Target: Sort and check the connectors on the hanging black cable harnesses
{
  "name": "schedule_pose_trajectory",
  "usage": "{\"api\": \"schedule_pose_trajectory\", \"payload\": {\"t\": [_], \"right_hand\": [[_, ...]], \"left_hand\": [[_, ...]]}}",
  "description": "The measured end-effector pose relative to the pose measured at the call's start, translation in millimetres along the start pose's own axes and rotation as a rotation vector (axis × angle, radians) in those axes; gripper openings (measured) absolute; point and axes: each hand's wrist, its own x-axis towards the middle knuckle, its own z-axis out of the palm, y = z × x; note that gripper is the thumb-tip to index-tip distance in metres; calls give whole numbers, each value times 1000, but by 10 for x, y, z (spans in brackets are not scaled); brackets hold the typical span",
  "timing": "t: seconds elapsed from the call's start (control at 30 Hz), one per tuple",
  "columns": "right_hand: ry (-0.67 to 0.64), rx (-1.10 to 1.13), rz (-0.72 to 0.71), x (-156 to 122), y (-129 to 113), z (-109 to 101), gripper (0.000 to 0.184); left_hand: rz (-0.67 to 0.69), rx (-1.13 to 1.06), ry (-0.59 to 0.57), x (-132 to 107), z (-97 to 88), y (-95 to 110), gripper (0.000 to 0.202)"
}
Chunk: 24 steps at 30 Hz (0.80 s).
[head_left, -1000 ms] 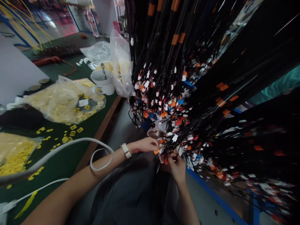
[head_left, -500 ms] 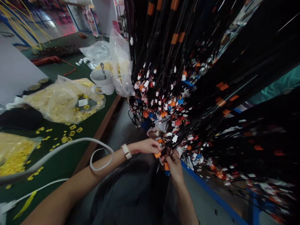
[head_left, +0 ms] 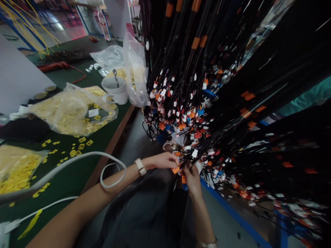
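My left hand (head_left: 165,161), with a white watch on its wrist, is pinched at the ends of a black wire harness (head_left: 190,156). An orange connector (head_left: 175,170) sits just under its fingertips. Close by on the right, my right hand (head_left: 192,177) has its fingers closed round wires of the same harness. A second orange connector (head_left: 183,179) and a blue connector (head_left: 184,187) hang beside the right thumb. Exactly which wire lies between the left fingertips is too small to make out.
Many black harnesses (head_left: 178,51) with white, orange, red and blue connectors hang ahead and to the right, over a blue frame (head_left: 232,213). On the green table (head_left: 69,186) at left lie bags of yellow parts (head_left: 77,110), a white mug (head_left: 117,90) with a spoon and a white cable (head_left: 77,159).
The whole scene has shifted slightly to the right in view. Both hands stay at the harness ends; the right hand's fingers have moved up a little along the wires.
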Motion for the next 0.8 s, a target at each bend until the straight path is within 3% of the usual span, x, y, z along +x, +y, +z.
{"api": "schedule_pose_trajectory", "payload": {"t": [0.33,0.57,0.8], "right_hand": [[-123,194,64,-12,-16,-7,27],[-161,415,136,-46,3,-126,26],[-104,309,96,-78,-114,-271,21]], "left_hand": [[-60,-55,24,-6,1,-32,13],[-51,-30,17,-22,-28,25,13],[-55,-41,12,-7,-59,-37,13]]}}
